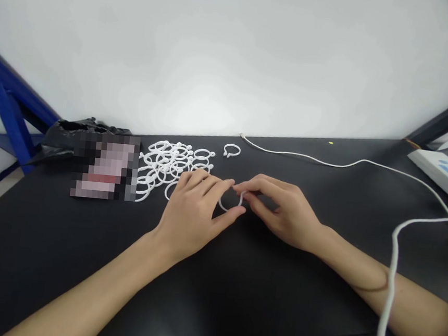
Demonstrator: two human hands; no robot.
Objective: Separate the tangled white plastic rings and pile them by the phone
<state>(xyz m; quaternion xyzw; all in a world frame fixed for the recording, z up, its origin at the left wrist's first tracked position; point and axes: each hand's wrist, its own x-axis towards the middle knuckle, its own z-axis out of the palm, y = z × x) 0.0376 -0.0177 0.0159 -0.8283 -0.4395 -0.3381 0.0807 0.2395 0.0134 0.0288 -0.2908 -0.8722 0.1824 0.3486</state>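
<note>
A white plastic curtain ring (224, 209) is between my two hands, near the middle of the black table. My left hand (195, 204) curves around its left side, with the thumb by the lower edge and the index finger at the top. My right hand (283, 207) pinches its right side between thumb and fingertips. Part of the ring is hidden behind my fingers. Just beyond my left hand lies a pile of similar white rings (166, 157), several overlapping. One separate ring (232, 149), with a gap between its small knobbed ends, lies further back.
A blurred-out patch (106, 171) and a crumpled black plastic bag (74, 129) are at the left. A white cable (307, 158) crosses the back and loops over my right forearm. At right sits a white device with blue panels (445, 174). A white wall (233, 59) closes the rear.
</note>
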